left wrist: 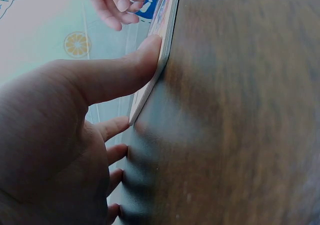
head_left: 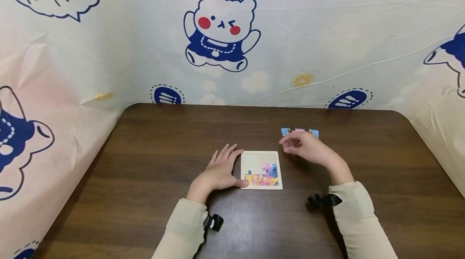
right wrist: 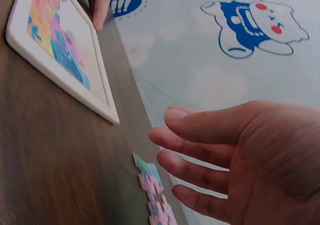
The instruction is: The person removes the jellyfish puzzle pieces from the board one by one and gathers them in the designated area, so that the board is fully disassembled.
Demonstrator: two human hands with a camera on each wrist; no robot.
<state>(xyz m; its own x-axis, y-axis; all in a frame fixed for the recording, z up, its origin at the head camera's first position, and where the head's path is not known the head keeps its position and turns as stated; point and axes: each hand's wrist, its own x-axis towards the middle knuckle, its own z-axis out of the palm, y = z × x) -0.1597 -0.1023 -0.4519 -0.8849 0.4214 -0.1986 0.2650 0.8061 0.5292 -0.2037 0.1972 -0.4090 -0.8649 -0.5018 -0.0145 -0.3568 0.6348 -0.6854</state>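
Observation:
A square jigsaw puzzle with a white frame [head_left: 280, 170] lies on the table in front of me. Joined pieces [head_left: 258, 180] in yellow, pink and blue fill its bottom rows, rising at the right side; the upper part shows bare backing. My left hand [head_left: 217, 172] steadies the frame's left side, its thumb [left wrist: 147, 60] on the lower left corner and the other fingers spread out toward the upper left corner. Just right of the puzzle, my right hand [head_left: 308, 148] hovers with loosely bent fingers and nothing visible between them. Loose puzzle pieces [right wrist: 150, 180] lie below it.
Behind the right hand the loose pieces form a short row, with a blue piece [head_left: 314, 133] at its right end. The brown wooden table [head_left: 145, 170] reaches back to a printed cloth [head_left: 276, 49] hanging along its far edge and both sides.

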